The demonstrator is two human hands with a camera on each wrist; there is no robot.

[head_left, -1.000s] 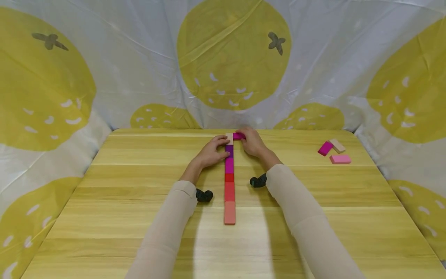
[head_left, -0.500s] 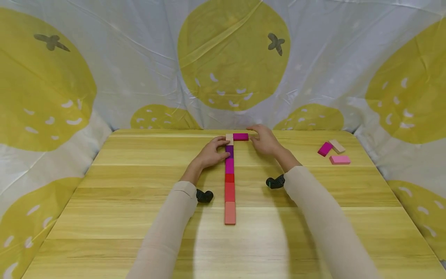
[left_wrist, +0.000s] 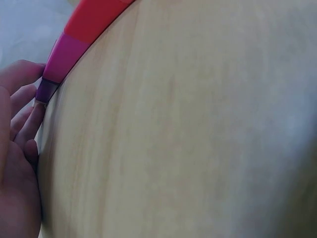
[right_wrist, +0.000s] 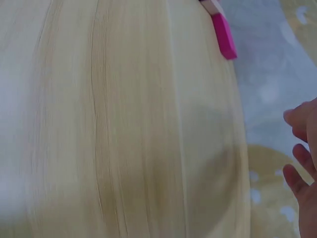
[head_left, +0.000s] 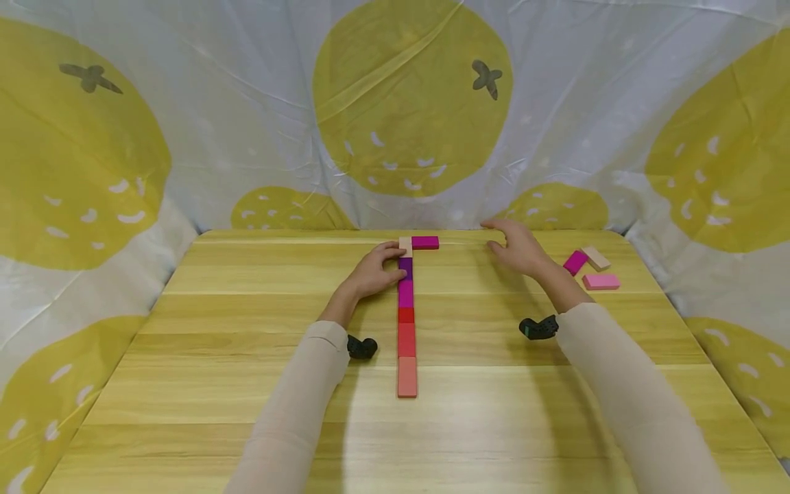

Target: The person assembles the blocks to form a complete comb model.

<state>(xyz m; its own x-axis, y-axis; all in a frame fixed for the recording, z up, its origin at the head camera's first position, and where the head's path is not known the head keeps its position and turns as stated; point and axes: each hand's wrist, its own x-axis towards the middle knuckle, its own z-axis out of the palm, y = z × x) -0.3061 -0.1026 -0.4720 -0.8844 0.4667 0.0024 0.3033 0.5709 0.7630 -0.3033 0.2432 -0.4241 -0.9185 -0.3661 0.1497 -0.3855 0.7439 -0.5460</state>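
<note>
A straight row of flat wooden blocks runs away from me down the middle of the table, from a salmon block (head_left: 407,377) at the near end through red and magenta to a purple block (head_left: 405,268) and a beige block (head_left: 405,245). At the far end a magenta block (head_left: 425,243) lies crosswise to the right, against the beige one. My left hand (head_left: 372,269) rests at the row's far end, thumb at the purple block and fingertips over the beige. Holding nothing, my right hand (head_left: 520,245) hovers right of the crosswise block, thumb and fingers apart.
Several loose blocks lie at the right: a magenta block (head_left: 575,263), a beige block (head_left: 596,259) and a pink block (head_left: 601,282). Behind the table's (head_left: 247,384) far edge hangs a curtain (head_left: 259,103) with yellow fruit prints. Dark wrist cameras sit at both cuffs.
My right hand has let go of the crosswise magenta block and moved right, away from it, toward the loose blocks. My left hand and the row have stayed in place.
</note>
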